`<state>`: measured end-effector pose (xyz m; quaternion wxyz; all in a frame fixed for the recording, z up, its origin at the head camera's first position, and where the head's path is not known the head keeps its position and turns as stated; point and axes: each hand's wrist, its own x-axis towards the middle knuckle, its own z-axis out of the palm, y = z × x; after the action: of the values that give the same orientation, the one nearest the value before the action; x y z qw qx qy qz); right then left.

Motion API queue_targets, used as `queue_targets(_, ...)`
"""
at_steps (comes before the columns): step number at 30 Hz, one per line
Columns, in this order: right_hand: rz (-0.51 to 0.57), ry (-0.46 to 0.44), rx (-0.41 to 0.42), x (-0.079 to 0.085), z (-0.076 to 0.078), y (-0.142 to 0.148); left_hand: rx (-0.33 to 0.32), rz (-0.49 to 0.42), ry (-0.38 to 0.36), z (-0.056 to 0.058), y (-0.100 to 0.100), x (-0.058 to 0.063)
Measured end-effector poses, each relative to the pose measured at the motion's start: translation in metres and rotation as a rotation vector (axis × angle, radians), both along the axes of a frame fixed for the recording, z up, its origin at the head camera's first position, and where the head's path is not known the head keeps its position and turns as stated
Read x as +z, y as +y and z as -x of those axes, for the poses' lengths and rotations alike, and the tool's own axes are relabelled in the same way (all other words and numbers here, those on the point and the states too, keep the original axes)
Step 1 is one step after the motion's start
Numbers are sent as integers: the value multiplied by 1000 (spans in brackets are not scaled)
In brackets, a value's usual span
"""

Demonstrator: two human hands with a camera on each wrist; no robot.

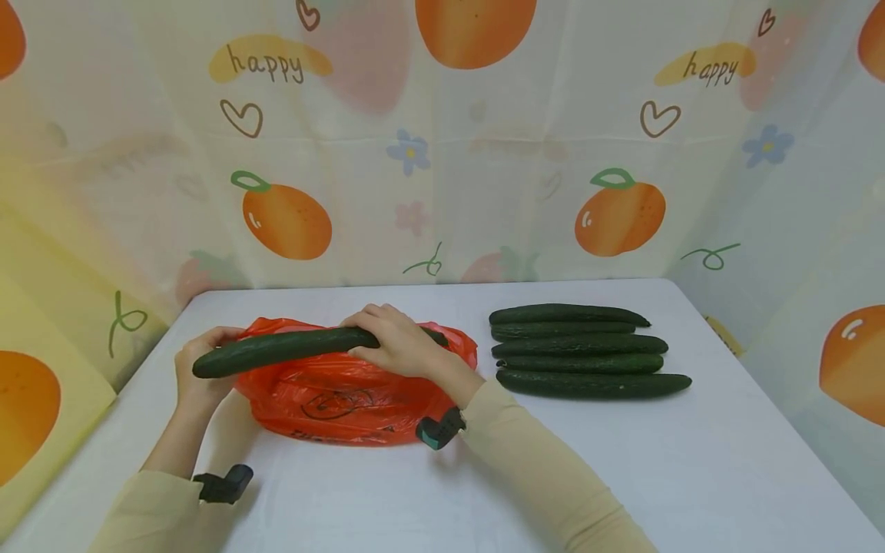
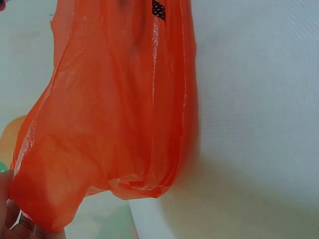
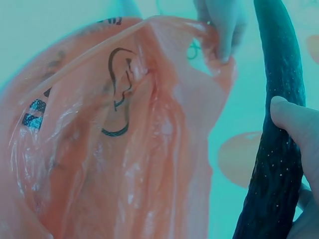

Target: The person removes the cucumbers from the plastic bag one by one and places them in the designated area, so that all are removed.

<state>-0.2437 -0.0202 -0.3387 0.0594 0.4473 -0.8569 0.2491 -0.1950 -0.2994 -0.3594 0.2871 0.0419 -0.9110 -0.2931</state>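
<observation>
A long dark green cucumber is held above a red plastic bag by my right hand, thumb on one side and fingers round the other. The right wrist view shows the thumb pressed on the bumpy skin of the cucumber. My left hand pinches the bag's edge at its left end, partly behind the cucumber's tip. In the left wrist view, the left fingers grip a corner of the bag. Dark shapes show faintly through the plastic, too dim to identify.
Several more cucumbers lie side by side on the white table, right of the bag. A fruit-printed curtain hangs behind the table and at its sides. Each wrist wears a small black camera.
</observation>
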Motion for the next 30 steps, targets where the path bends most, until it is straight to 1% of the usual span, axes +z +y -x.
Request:
queue_targets(3, 1, 8, -1, 5, -3, 3, 7, -20, -44, 0, 1, 2)
queue_targets(5, 8, 12, 0, 8, -5, 5, 5, -51, -62, -1, 2, 3)
queue_targets(11, 29, 62, 2, 17, -9, 16, 1, -115, -62, 0, 4, 2)
queue_targets(15, 31, 105, -7, 22, -10, 25, 15, -129, -84, 3, 2, 0)
queue_targets(24, 33, 153, -62, 24, -12, 53, 71, -129, -177, 6, 2, 0)
queue_targets(28, 57, 186, -76, 24, -12, 71, 91, -121, -192, 7, 2, -1)
queue_targets(30, 65, 199, -83, 23, -13, 80, 91, -124, -193, 7, 2, 0)
